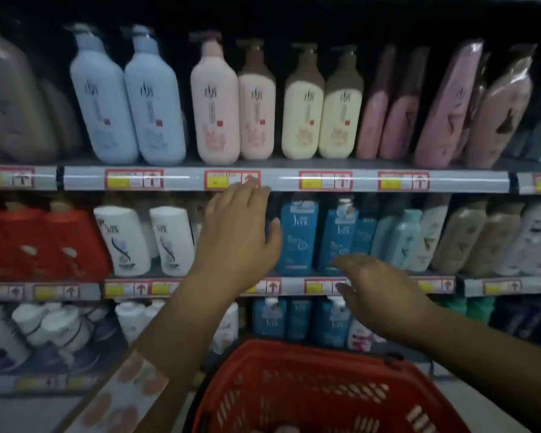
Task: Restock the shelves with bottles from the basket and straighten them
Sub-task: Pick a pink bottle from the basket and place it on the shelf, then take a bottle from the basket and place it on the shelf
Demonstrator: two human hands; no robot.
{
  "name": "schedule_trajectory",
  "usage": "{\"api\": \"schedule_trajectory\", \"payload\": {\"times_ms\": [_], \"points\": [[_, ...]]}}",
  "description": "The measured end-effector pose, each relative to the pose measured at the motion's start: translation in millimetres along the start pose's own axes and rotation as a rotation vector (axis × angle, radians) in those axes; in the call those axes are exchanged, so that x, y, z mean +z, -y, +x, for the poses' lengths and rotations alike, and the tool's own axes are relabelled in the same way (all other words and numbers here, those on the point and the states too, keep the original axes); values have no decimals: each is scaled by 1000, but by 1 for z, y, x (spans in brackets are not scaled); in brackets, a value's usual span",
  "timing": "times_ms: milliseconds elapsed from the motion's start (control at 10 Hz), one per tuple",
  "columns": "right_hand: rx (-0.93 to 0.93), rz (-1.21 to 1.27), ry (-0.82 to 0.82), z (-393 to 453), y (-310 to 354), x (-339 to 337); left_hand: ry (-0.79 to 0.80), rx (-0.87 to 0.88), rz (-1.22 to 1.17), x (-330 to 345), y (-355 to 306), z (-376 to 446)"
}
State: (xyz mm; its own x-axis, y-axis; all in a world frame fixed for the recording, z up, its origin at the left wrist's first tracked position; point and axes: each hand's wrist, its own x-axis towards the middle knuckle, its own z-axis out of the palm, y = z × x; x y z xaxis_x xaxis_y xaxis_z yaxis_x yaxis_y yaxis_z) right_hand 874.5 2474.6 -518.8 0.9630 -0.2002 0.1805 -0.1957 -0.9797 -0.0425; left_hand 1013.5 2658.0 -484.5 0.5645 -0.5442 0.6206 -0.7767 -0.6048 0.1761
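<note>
Red basket below shelf front, contents blurred | your left hand and right hand spread, empty, before blue bottles at middle shelf edge | risk: sweeping reach topples neighbours.

glossy plastic bottles, red plastic basket

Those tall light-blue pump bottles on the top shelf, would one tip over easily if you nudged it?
Probably, yes. Each light-blue pump bottle is tall and narrow with rounded bottom corners, so a push near the top would likely rock it. Its neighbour stands close beside it and might catch it. The smooth plastic sides look slippery, and a full bottle that size would likely feel heavy.
</note>
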Motion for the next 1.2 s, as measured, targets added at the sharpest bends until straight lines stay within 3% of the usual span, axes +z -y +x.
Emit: {"api": "schedule_trajectory", "payload": {"times_ms": [400,600,700,800,1000,1200], "points": [[11,109,285,-100,-55,94,475,92,75,101,-33,-133],[-30,142,498,-113,-61,125,870,160,31,165,-60,-189],[-4,165,597,-121,-69,139,1165,185,47,194,-68,-222],[-1,171,670,-129,-76,152,1361,158,133,221,-54,-250],[-26,194,701,-136,-85,164,1479,171,273,259,-24,-275],[-67,196,715,-136,-94,170,1422,117,163,271,-37,-277]]}}
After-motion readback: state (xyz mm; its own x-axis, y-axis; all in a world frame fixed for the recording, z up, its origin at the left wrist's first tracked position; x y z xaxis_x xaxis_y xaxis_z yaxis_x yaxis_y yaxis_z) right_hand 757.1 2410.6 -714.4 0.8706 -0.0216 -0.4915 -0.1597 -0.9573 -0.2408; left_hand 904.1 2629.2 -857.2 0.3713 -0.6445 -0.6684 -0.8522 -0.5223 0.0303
